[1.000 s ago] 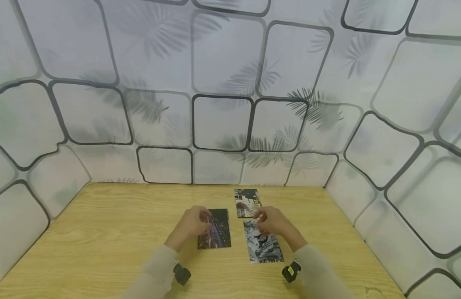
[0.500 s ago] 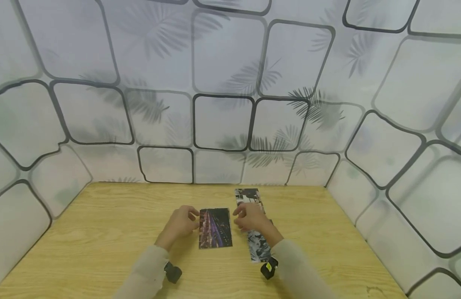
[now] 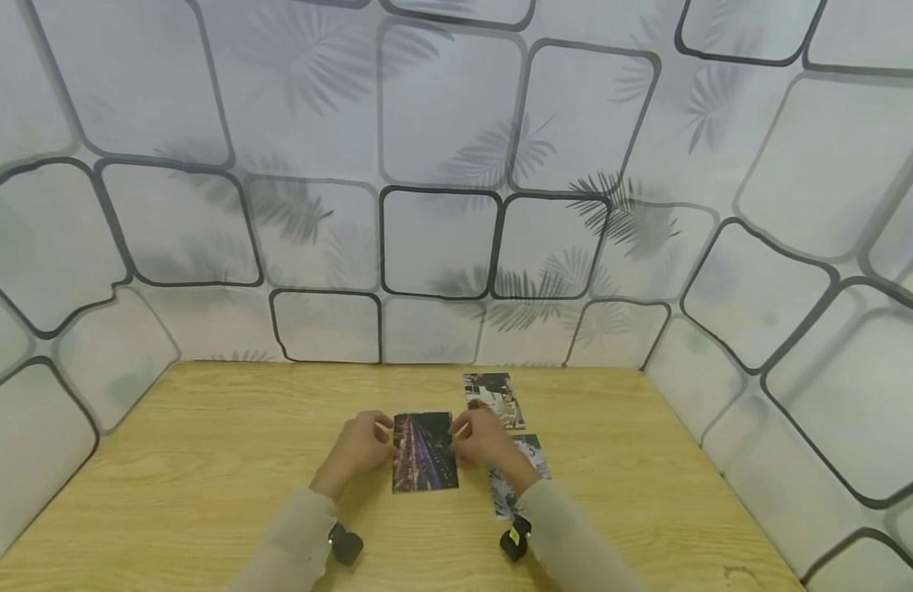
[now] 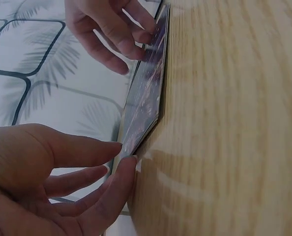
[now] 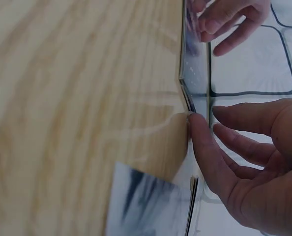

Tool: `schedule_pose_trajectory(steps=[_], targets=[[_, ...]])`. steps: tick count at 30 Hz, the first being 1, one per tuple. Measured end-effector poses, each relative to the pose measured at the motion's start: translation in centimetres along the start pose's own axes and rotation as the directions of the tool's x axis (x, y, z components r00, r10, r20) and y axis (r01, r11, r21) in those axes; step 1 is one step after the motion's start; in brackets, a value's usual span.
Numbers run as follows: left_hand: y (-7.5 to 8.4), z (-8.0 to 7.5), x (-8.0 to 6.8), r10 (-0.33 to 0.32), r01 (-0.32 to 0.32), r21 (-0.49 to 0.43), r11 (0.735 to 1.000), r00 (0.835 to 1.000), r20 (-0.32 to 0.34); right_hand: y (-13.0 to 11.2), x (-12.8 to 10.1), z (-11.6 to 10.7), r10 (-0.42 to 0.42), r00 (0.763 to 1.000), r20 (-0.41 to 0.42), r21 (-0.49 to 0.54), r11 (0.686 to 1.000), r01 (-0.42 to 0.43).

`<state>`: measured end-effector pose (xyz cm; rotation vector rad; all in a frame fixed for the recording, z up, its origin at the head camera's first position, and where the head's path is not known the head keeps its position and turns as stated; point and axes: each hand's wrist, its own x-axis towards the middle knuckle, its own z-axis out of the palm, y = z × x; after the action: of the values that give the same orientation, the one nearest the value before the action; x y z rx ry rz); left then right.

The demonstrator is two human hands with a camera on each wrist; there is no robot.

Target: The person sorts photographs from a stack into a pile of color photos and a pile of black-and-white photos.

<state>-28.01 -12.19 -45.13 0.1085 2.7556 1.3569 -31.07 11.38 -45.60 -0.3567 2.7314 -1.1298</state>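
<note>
A dark night-city photo card (image 3: 425,452) lies flat on the wooden table (image 3: 205,460). My left hand (image 3: 381,431) touches its left edge with nearly straight fingertips. In the left wrist view the thumb and a fingertip of the left hand (image 4: 124,156) meet the card (image 4: 146,93) at its near corner. My right hand (image 3: 461,432) touches the card's right edge. The right wrist view shows the right hand (image 5: 201,116) with a fingertip against the card (image 5: 194,64). The card's edge looks thick, perhaps a small stack.
A black-and-white photo (image 3: 529,457) lies right of the card, partly under my right forearm. Another photo (image 3: 493,400) sits beyond it. Patterned panels (image 3: 442,238) wall in the table at the back and on both sides.
My right hand moved left from the black-and-white photo to the dark card's right edge. My left hand slid off the card's top to its left edge.
</note>
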Motion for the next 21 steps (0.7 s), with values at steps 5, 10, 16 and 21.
schedule_pose_trajectory(steps=[5,10,16,21], targets=[[0.07,0.24,0.2,0.0,0.0,-0.004,1.0,1.0,0.002,-0.05,-0.05,0.53,0.047,0.998,0.034,0.09,0.995,-0.05],[0.17,0.44,0.28,-0.011,0.011,-0.021,1.0,1.0,0.008,-0.23,-0.07,0.6,0.07,0.997,0.04,0.091,0.993,-0.074],[0.14,0.59,0.1,-0.021,0.023,-0.079,0.997,1.0,0.022,-0.23,-0.06,0.64,0.044,0.999,0.025,0.033,0.998,-0.045],[-0.04,0.58,0.01,-0.025,0.028,-0.117,0.993,0.999,0.032,-0.29,-0.14,0.57,0.036,0.999,0.034,0.016,0.999,-0.037]])
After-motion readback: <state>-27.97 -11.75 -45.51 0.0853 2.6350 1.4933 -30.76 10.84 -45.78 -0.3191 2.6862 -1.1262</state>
